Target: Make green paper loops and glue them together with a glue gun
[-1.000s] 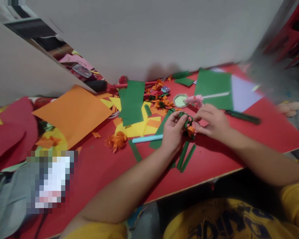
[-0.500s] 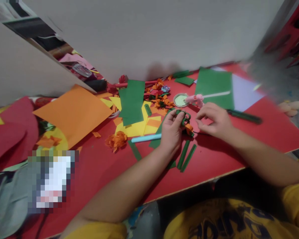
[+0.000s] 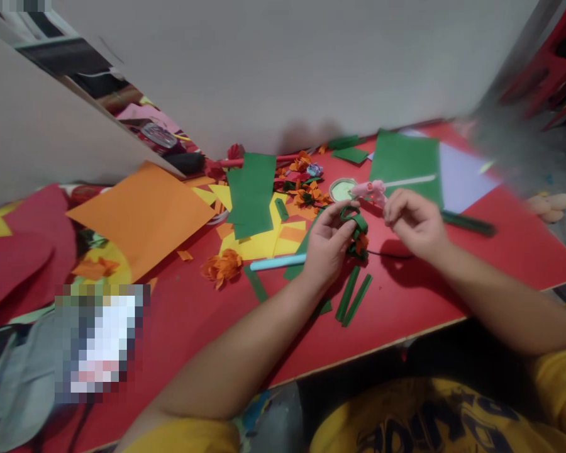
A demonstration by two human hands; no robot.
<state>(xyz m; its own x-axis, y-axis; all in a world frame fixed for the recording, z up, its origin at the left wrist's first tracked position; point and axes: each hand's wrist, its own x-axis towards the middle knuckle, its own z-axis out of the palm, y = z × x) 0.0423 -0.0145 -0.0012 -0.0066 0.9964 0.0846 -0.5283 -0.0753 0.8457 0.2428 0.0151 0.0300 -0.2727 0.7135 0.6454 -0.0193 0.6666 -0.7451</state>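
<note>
My left hand [image 3: 329,242] is closed on a curled green paper piece [image 3: 358,223] with looped strips and a bit of orange below. My right hand [image 3: 416,221] hovers just right of it, fingers bent together; whether anything is between them is hidden. Close to its fingertips lies a pink glue gun [image 3: 372,190] with a pale glue stick in its back, its nozzle at a small round dish [image 3: 342,189]. A light-blue stick [image 3: 278,262] runs behind my left wrist. Two dark green paper strips [image 3: 353,296] lie below the hands.
An orange paper sheet [image 3: 144,217] and an orange paper flower [image 3: 222,267] lie to the left. Green paper [image 3: 251,195] rests over yellow pieces [image 3: 255,248]. Farther right are a green sheet [image 3: 403,154] and a lilac sheet [image 3: 465,173]. A wall backs the red table [image 3: 424,292].
My right hand has moved slightly right and up, and its fingers have drawn closer together. The green piece in my left hand has turned, showing its loop more openly.
</note>
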